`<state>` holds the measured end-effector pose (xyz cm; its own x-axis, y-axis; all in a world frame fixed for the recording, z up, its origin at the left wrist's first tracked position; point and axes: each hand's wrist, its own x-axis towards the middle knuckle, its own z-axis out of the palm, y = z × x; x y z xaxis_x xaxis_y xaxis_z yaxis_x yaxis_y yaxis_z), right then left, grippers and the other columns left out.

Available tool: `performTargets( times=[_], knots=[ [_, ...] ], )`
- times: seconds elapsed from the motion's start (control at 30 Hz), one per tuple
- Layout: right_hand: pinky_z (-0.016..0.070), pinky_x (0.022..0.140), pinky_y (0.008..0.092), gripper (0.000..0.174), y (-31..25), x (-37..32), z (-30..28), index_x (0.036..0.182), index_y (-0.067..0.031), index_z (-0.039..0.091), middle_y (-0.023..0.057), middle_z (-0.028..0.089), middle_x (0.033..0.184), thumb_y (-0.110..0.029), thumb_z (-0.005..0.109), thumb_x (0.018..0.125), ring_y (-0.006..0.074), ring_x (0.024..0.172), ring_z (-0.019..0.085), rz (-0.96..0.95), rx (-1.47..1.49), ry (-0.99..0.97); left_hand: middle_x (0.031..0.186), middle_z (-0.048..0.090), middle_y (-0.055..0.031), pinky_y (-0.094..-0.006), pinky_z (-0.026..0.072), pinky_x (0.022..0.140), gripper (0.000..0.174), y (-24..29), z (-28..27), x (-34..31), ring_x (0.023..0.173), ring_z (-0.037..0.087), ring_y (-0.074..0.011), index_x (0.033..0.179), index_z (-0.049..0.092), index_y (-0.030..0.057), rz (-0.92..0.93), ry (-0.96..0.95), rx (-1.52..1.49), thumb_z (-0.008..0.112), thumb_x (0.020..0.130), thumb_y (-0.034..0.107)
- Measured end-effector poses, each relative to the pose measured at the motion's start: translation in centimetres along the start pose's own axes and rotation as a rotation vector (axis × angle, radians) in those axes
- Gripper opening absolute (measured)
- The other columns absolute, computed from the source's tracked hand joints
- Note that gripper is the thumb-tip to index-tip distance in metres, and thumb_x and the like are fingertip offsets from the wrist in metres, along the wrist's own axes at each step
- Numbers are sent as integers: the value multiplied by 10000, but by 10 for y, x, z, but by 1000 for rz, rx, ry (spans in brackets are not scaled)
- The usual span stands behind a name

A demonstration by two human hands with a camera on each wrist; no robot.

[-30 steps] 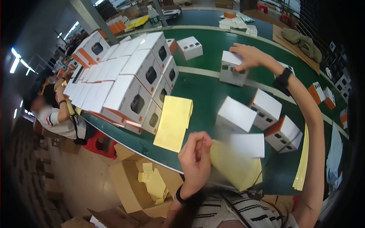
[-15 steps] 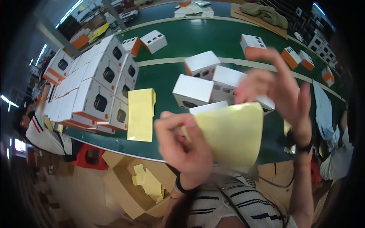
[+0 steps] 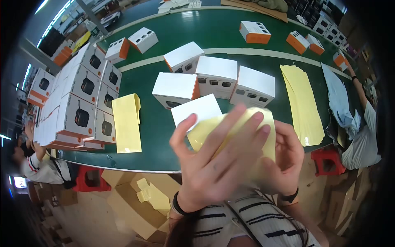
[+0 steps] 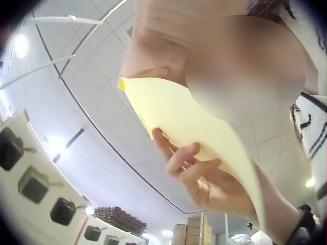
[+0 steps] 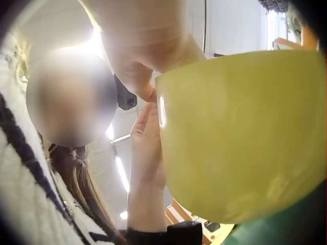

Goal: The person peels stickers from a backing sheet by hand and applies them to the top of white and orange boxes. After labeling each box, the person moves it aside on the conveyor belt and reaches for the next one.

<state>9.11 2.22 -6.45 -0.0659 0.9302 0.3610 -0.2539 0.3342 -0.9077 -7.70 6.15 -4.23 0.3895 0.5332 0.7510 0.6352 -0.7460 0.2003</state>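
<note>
A thin, glossy yellow sheet (image 3: 265, 119) is held up between both hands, bent in a curve, above the near edge of the table. My left hand (image 3: 218, 168) lies across its near face, the fingers straight and spread. At the sheet's right edge, my right hand (image 3: 286, 158) grips it with curled fingers; the left wrist view shows those fingers (image 4: 191, 166) along the edge. Just beyond the hands is the white top of a box (image 3: 195, 110), partly covered by the sheet. Several white boxes (image 3: 217, 68) with pictures of black devices stand behind it.
On the left rises a large stack of white-and-orange boxes (image 3: 78, 88), beside a folded yellow sheet (image 3: 126, 123). More yellow sheets (image 3: 303, 105) lie in a fanned pile at right. An open carton (image 3: 123, 210) sits on the floor; other people are at both sides.
My right hand let go of a white box and came back to the yellow sheet, now gripping its right edge. My left hand went from gripping the sheet to lying spread across it.
</note>
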Motion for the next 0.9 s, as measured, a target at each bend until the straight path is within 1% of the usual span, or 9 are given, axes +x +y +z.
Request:
performTargets(
  times=[0.1,0.13,0.2,0.23,0.3,0.33,0.43,0.53,0.9],
  knots=[
    [454,962,335,588,5,-4,-7,1368,88,324,216,554,1260,108,567,833,210,1113,578,-54,26,-9,1038,704,-54,-413,364,964,398,1,7,-3,982,672,-240,1053,713,68,-84,50,-217,804,685,192],
    [454,962,335,588,6,-4,-5,1368,88,324,216,554,1260,108,567,833,210,1113,578,-47,25,-5,993,708,-79,-334,438,838,389,4,13,-3,882,673,-234,1006,713,34,-163,107,-396,824,637,91],
    [502,837,322,493,7,-5,1,1274,85,459,223,599,1187,112,621,809,211,936,634,-185,-31,155,949,708,-84,-308,445,769,372,6,14,-4,834,659,-230,975,714,21,-173,103,-417,822,620,49],
    [502,837,322,493,7,-2,-2,1274,85,459,223,599,1187,112,621,809,211,936,634,-182,-34,160,905,708,-90,-282,452,701,358,6,14,-4,785,645,-226,945,715,8,-174,106,-429,820,603,7],
    [499,719,291,353,7,4,-10,1110,78,598,224,631,1095,89,689,770,220,803,639,-334,-508,66,862,703,-85,-285,448,676,333,7,18,-6,743,630,-225,915,717,4,-187,112,-444,817,597,-1],
    [465,666,250,227,2,6,4,944,37,693,162,624,994,67,731,722,194,763,608,-195,-444,241,819,698,-79,-289,444,650,308,8,18,-7,701,614,-225,885,718,0,-200,119,-452,814,592,-8],
    [440,624,237,246,0,5,0,934,-11,727,88,585,898,58,742,698,150,714,561,-288,-788,224,765,686,-67,-291,421,605,280,9,17,-8,634,581,-197,853,715,-3,-259,115,-446,809,589,-7],
    [417,596,245,240,9,9,4,896,-43,750,59,545,859,54,738,676,129,683,518,-389,-758,321,722,671,-54,-284,392,572,258,9,18,-9,589,544,-178,822,712,-6,-229,128,-434,801,580,5],
    [346,547,265,134,19,8,-7,816,-4,713,64,570,758,-50,758,699,158,617,506,-448,-701,272,657,631,-42,-281,357,553,236,9,21,-6,536,473,-182,807,716,3,-193,98,-459,779,584,47]
  ],
)
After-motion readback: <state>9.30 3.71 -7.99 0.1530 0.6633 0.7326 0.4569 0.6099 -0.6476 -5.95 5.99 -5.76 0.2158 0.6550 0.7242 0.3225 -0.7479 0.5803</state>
